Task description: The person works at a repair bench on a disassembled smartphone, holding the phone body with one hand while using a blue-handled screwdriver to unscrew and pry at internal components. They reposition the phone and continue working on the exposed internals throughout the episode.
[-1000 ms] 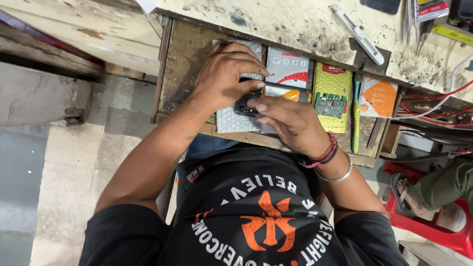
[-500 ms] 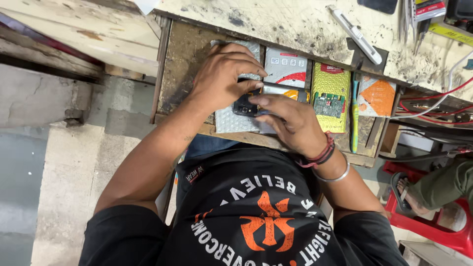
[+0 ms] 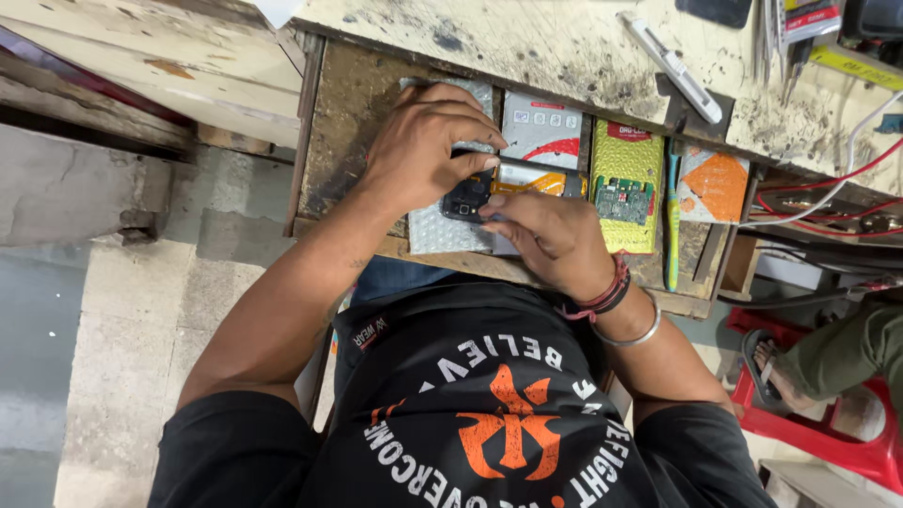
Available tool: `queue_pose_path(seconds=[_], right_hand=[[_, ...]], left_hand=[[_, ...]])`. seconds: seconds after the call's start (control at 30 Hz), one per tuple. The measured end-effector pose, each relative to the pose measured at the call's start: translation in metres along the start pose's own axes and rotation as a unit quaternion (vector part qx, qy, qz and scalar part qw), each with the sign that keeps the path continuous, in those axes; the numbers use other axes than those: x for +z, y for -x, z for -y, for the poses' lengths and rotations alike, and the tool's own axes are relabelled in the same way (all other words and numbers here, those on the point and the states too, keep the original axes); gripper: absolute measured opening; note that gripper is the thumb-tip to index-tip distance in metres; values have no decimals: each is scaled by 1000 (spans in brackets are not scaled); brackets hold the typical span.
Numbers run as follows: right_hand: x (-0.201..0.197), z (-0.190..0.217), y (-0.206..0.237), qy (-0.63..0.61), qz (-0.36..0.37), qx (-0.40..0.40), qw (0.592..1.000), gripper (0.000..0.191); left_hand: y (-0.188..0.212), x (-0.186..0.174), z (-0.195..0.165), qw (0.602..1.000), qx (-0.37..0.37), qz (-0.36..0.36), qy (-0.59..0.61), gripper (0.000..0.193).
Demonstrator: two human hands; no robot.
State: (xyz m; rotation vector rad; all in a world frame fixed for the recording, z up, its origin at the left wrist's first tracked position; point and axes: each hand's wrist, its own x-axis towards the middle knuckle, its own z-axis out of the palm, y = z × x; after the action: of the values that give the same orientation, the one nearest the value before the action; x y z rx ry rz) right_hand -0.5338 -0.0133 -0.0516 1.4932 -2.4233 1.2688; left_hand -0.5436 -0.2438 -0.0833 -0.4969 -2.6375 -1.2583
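circuit board (image 3: 619,199) lies on a packet (image 3: 626,155), toothbrush (image 3: 672,218) just right.

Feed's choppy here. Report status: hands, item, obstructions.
Left hand and right hand both gripping opened phone over drawer. Circuit board lies right of it, apart. Nothing blocking.

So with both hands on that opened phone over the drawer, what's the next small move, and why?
Probably keep the left hand steadying the opened phone while the right hand works its fingertips along the near edge: both hands already grip it above the bubble-wrap sheet, with no tool in hand.
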Motion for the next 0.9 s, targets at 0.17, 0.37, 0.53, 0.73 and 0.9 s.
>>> queue_pose_path(seconds=[0.17,0.37,0.53,0.73,0.9], right_hand=[[-2,2,-2,7,2,-2,1000,44],[-19,7,-5,-16,-117,31,993,36],[-47,-27,-39,-142,-314,47,938,51],[-55,-79,-102,-212,-321,32,923,43],[-47,-92,-123,-187,-316,52,929,42]], left_hand=[[1,-4,-1,1000,-10,-5,-4,21],[-2,-9,-3,999,-29,-11,-22,16],[0,-13,-4,999,-29,-2,-29,12],[-2,-19,-4,999,-25,-13,-27,10],[-5,-19,1,999,-12,-21,-25,12]])
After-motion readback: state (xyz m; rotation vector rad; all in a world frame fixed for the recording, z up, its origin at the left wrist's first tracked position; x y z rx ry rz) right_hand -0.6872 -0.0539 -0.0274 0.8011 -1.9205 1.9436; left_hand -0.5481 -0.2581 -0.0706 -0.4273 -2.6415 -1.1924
